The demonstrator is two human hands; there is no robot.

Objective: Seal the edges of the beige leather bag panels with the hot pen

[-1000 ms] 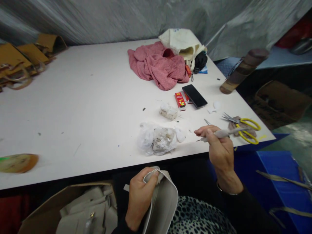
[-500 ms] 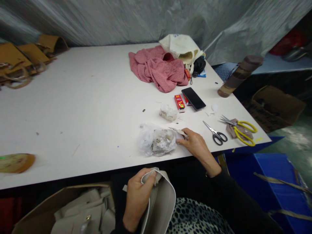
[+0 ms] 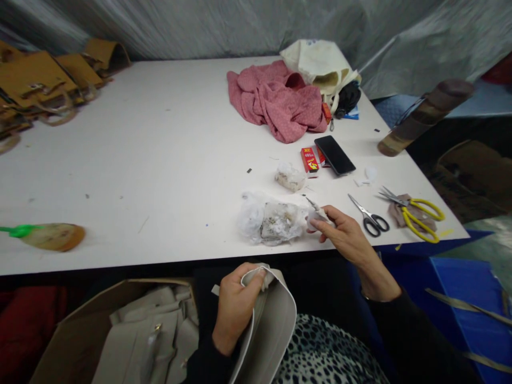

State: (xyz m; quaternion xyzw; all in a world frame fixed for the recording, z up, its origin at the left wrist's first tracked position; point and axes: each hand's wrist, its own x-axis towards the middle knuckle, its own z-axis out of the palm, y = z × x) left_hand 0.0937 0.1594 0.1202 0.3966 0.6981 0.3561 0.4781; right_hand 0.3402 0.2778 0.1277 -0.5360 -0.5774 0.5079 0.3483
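My left hand (image 3: 239,306) is closed on the rim of a light grey-beige bag (image 3: 267,330), whose opening gapes toward me at lap height. Above the table's front edge, my right hand (image 3: 344,234) grips a small pointed tool (image 3: 314,207) with a thin metal tip and whitish handle; the fingers cover part of it. A soft white piece also shows at those fingers, and I cannot make out what it is. Just left of that hand lies a grimy block in crumpled clear plastic (image 3: 276,221). A smaller plastic-wrapped lump (image 3: 290,177) sits behind it.
Black-handled scissors (image 3: 368,216) and yellow-handled scissors (image 3: 416,213) lie to the right, near a phone (image 3: 335,154) and a red box (image 3: 309,161). Pink cloth (image 3: 276,101) and a bottle (image 3: 426,117) stand farther back. A glue bottle (image 3: 52,236) is at left; a carton (image 3: 76,341) holds beige bags.
My right hand has drawn slightly away from the wrapped block, lifting the pointed tool with its tip up and left. My left hand keeps hold of the bag. The view has shifted left.
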